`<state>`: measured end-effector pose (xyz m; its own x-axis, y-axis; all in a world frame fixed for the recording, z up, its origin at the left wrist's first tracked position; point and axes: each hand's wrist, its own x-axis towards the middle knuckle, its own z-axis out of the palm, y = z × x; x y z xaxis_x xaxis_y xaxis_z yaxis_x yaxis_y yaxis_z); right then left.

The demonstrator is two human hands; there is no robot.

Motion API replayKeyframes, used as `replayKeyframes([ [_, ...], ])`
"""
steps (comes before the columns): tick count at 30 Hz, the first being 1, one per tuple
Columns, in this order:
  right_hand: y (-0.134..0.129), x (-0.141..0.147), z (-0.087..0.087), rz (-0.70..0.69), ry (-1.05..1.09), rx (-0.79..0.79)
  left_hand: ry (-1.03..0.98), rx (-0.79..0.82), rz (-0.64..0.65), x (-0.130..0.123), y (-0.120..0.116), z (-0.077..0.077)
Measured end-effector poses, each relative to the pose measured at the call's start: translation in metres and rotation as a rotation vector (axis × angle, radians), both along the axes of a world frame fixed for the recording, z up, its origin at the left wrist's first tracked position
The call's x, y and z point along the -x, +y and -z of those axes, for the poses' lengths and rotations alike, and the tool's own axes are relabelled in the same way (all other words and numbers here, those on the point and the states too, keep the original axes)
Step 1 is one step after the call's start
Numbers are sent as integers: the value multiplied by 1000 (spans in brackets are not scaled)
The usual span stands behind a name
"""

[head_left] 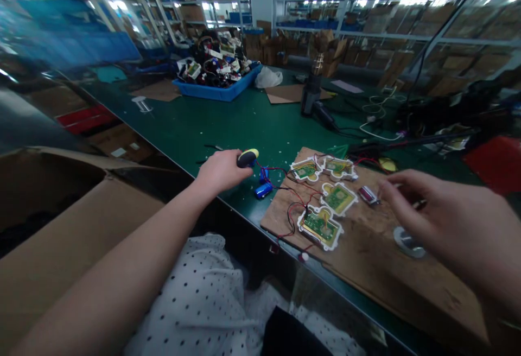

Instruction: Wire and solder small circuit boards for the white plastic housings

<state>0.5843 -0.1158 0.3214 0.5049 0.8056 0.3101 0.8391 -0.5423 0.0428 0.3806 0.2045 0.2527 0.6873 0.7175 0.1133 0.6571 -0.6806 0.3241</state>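
My left hand [222,172] is closed round a black and yellow tool handle [247,158] over the green bench. Just beside it lie blue cylinders [264,190] with red and black wires. Several green circuit boards in white frames [321,227] rest on a brown board [366,236], wired to the cylinders. Over the right part of that board, my right hand [411,204] has thumb and fingers bent together; what they hold, if anything, is too small to make out. A small dark red part [368,195] lies near its fingertips, and a metallic spool [408,241] sits below the hand.
Farther back on the green bench [183,128] are a blue tray [220,93] heaped with wired parts, a plastic bag [268,77] and a black hot-air tool [311,93]. Cables lie back right. A cardboard box [81,220] stands at the left.
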Motion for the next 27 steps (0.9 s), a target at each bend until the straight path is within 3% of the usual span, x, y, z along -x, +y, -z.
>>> replayKeyframes([
  [5,-28,32,43,-202,193,252,-72,-42,-146,-1,24,5],
  [9,-46,40,51,-175,258,291,-133,-37,-133,-7,19,-3],
  [13,-48,13,39,15,46,193,-232,-37,34,-19,-38,-24],
  [15,-39,-6,35,83,-46,208,-269,-6,249,-22,-80,-32],
  [17,-25,-24,36,125,-64,280,-185,27,482,-23,-121,-32],
  [20,-3,-43,45,183,46,411,25,-143,737,-22,-164,-17],
  [23,9,-52,54,197,117,456,120,-247,807,-21,-179,0],
  [27,3,-56,51,178,181,440,148,-280,809,-19,-173,6],
])
